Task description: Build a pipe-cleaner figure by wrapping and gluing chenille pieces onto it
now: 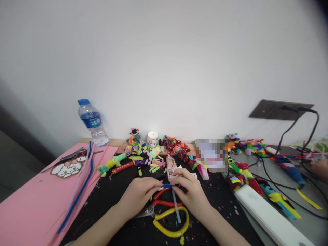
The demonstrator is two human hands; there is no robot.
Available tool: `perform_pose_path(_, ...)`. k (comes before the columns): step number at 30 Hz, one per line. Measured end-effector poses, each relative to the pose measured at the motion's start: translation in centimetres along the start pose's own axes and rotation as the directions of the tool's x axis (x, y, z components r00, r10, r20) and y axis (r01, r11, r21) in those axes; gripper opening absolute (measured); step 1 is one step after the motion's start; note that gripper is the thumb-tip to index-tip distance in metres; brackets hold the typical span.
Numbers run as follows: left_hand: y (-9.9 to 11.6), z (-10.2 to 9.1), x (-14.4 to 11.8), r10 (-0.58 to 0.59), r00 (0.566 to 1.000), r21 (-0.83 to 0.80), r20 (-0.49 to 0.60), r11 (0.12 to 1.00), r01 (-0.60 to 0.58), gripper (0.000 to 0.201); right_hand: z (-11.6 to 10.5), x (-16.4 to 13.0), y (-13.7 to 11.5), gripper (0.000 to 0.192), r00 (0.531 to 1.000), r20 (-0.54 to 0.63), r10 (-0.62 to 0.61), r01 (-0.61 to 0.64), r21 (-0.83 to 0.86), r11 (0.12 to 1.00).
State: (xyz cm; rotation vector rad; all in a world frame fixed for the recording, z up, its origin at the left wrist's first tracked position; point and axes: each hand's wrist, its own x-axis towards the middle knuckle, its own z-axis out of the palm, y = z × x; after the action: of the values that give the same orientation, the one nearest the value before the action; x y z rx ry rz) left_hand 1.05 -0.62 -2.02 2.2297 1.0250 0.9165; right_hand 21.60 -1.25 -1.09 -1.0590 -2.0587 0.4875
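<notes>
- Left hand [139, 194] and right hand [188, 189] meeting at the middle of the black mat [112, 194], fingertips pinched together on a short blue stem [167, 186] held level between them.
- Both hands closed to a fine pinch, thumbs and forefingers on the stem, other fingers curled; nothing else gripped.
- Just below the hands: scissors [164, 205] with red and yellow loops lying flat, blades hidden under the left hand, and a clear glue stick [176, 210] across the loops.
- Just behind the hands: a pink glue gun [171, 169], lying down, not held.
- Judged as mid-way in making small fuzzy pieces: many finished-looking coloured bits [153, 153] heaped along the back of the mat, more of them [246, 147] to the right near the cables [287, 136].
- Present piece looks early: only a bare blue length, whether already bent or wrapped cannot be told.
- Long stems [79, 193] uncut on the pink sheets [30, 208] at left, so stock seems left to work.
- Pliers [73, 155] on the pink sheets beside a Santa cut-out [68, 168], untouched.
- Bottle [92, 123] upright at the wall, cap on; small white jar [153, 139] near the heap.
- White bar [269, 215] on the grey surface to the right; another person's hand [319, 168] at the far right edge.
</notes>
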Motion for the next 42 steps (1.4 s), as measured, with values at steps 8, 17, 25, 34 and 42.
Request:
perform_pose_path(8,0.21,-0.14,0.02,0.008,0.999,0.007,0.040,1.000,-0.008,0.019,0.01,0.14,-0.14,0.018,1.000,-0.005,-0.012,0.012,0.007,1.000)
perform_pose_path(17,0.18,-0.03,-0.02,0.014,0.999,0.017,0.051,1.000,-0.015,0.018,0.02,0.09,0.02,0.019,1.000,-0.004,-0.015,0.015,-0.001,1.000)
perform_pose_path(25,0.02,-0.23,0.09,-0.016,0.999,0.032,0.038,0.999,0.015,0.018,0.00,-0.05,0.19,0.018,1.000,-0.025,-0.003,0.003,-0.010,1.000)
perform_pose_path(34,-0.05,-0.20,0.07,0.006,0.999,0.025,0.047,1.000,-0.007,0.022,0.09,-0.05,0.26,0.017,1.000,-0.026,-0.005,0.005,-0.001,1.000)
perform_pose_path(42,-0.21,-0.16,0.03,0.001,0.998,0.058,0.058,0.998,-0.005,0.019,0.10,-0.06,0.19,0.017,1.000,-0.015,0.010,-0.010,0.005,1.000)
